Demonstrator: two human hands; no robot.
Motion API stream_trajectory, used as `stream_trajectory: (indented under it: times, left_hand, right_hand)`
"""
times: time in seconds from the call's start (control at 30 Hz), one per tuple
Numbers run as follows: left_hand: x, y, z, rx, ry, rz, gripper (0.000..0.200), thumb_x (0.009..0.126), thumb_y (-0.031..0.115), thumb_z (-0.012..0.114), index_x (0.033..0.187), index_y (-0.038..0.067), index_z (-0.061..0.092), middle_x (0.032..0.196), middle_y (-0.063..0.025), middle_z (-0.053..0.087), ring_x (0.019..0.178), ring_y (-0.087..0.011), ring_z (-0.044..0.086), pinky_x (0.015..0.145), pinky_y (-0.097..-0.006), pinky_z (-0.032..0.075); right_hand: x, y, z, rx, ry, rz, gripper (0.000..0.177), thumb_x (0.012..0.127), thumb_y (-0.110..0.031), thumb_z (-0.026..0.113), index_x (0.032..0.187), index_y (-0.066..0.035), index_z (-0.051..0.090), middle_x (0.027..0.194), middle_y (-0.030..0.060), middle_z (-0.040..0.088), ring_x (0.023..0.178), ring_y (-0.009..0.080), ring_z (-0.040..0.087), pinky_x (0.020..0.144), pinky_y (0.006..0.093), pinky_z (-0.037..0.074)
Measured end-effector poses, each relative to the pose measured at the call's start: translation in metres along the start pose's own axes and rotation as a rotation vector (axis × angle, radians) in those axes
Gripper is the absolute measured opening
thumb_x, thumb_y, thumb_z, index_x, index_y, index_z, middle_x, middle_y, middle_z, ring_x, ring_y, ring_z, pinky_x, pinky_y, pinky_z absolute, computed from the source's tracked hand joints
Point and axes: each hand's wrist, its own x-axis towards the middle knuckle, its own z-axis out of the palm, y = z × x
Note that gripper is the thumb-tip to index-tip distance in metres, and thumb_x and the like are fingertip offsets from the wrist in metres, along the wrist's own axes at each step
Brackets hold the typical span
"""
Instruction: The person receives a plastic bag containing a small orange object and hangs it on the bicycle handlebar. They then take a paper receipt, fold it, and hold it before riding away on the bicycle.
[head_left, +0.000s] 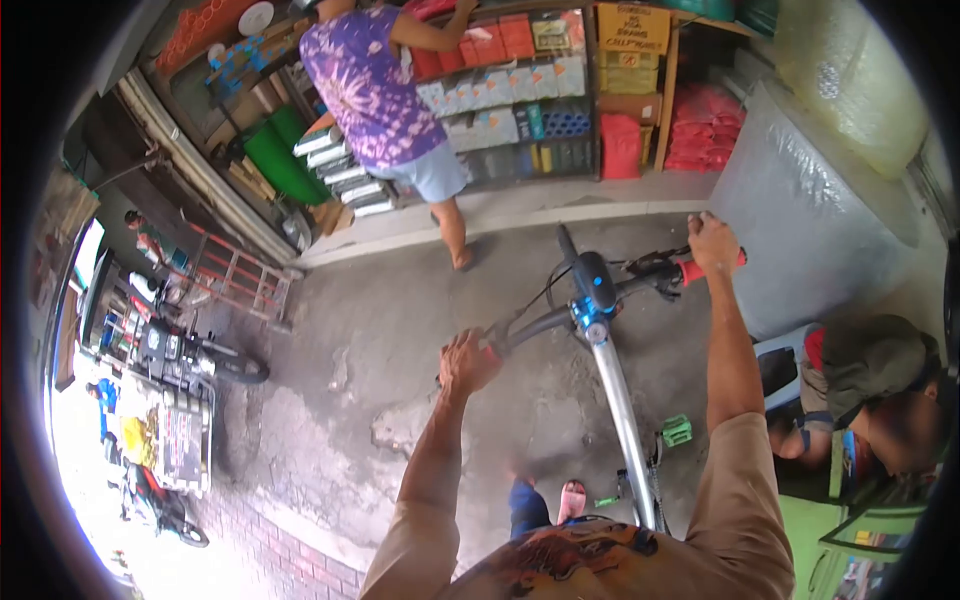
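Observation:
A bicycle with a silver frame tube (pixel 622 425) stands upright in front of me. Its dark handlebar (pixel 540 327) has red grips and a blue stem, and a dark oval device (pixel 597 280) is mounted at the middle. My left hand (pixel 468 362) is closed around the left grip. On the other side, my right hand (pixel 714 243) wraps the red right grip (pixel 692 272). A green pedal (pixel 677 430) shows to the right of the frame. My feet are partly in view beside the bicycle, one in a pink sandal (pixel 571 500).
A person in a purple shirt (pixel 370 85) stands at shop shelves (pixel 500 130). Someone crouches at the right (pixel 850 380), near a large plastic-wrapped roll (pixel 790 210). Left are a red hand cart (pixel 235 270) and a parked motorcycle (pixel 185 350). Concrete floor (pixel 340 400) lies between.

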Motion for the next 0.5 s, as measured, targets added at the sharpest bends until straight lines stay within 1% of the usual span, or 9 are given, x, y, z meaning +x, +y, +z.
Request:
stream_trajectory:
  times: [0.03, 0.1, 0.2, 0.3, 0.4, 0.5]
  left_hand:
    - [0.001, 0.004, -0.005, -0.007, -0.027, -0.009, 0.041, 0.080, 0.036, 0.064, 0.112, 0.009, 0.062, 0.110, -0.0121, 0.066, 0.102, -0.0311, 0.063, 0.089, -0.0452, 0.045]
    - [0.001, 0.010, -0.010, -0.005, -0.058, -0.009, 0.039, 0.081, 0.035, 0.064, 0.110, 0.009, 0.063, 0.110, -0.0110, 0.066, 0.103, -0.0308, 0.062, 0.089, -0.0449, 0.045]
    - [0.002, 0.015, -0.017, -0.048, -0.219, -0.129, 0.056, 0.072, 0.030, 0.072, 0.121, 0.008, 0.059, 0.121, -0.0116, 0.062, 0.117, -0.0296, 0.056, 0.098, -0.0437, 0.043]
    - [-0.007, 0.011, -0.012, -0.055, -0.145, -0.104, 0.053, 0.072, 0.031, 0.072, 0.117, 0.006, 0.060, 0.118, -0.0123, 0.063, 0.115, -0.0298, 0.057, 0.095, -0.0442, 0.044]
    - [-0.013, 0.015, -0.012, 0.009, -0.090, -0.090, 0.044, 0.074, 0.032, 0.071, 0.108, 0.006, 0.060, 0.109, -0.0149, 0.065, 0.108, -0.0306, 0.060, 0.092, -0.0448, 0.044]
    - [-0.018, 0.022, -0.018, 0.107, -0.262, -0.184, 0.039, 0.082, 0.041, 0.060, 0.098, 0.005, 0.060, 0.097, -0.0203, 0.067, 0.095, -0.0349, 0.064, 0.090, -0.0463, 0.044]
  right_hand:
    - [-0.001, -0.001, -0.001, 0.001, 0.009, 0.005, 0.035, 0.093, -0.041, 0.051, 0.092, -0.007, 0.062, 0.091, 0.0229, 0.067, 0.090, 0.0433, 0.064, 0.077, 0.0536, 0.050]
    - [-0.005, -0.002, -0.005, -0.019, -0.027, 0.013, 0.036, 0.093, -0.039, 0.049, 0.096, -0.007, 0.063, 0.092, 0.0230, 0.068, 0.090, 0.0427, 0.065, 0.079, 0.0527, 0.051]
    - [-0.009, -0.003, -0.013, -0.039, -0.049, 0.019, 0.036, 0.093, -0.039, 0.047, 0.098, -0.007, 0.064, 0.093, 0.0232, 0.068, 0.090, 0.0428, 0.065, 0.079, 0.0526, 0.051]
    - [-0.014, 0.001, -0.014, -0.030, -0.033, -0.002, 0.036, 0.093, -0.039, 0.047, 0.098, -0.008, 0.064, 0.093, 0.0233, 0.068, 0.090, 0.0430, 0.065, 0.079, 0.0528, 0.051]
    - [-0.018, 0.005, -0.012, -0.048, -0.019, -0.019, 0.035, 0.094, -0.039, 0.048, 0.097, -0.008, 0.064, 0.092, 0.0226, 0.068, 0.090, 0.0429, 0.065, 0.079, 0.0526, 0.051]
    - [-0.022, 0.010, -0.014, -0.040, -0.012, -0.026, 0.035, 0.093, -0.041, 0.049, 0.093, -0.008, 0.063, 0.092, 0.0217, 0.068, 0.089, 0.0434, 0.064, 0.078, 0.0532, 0.050]
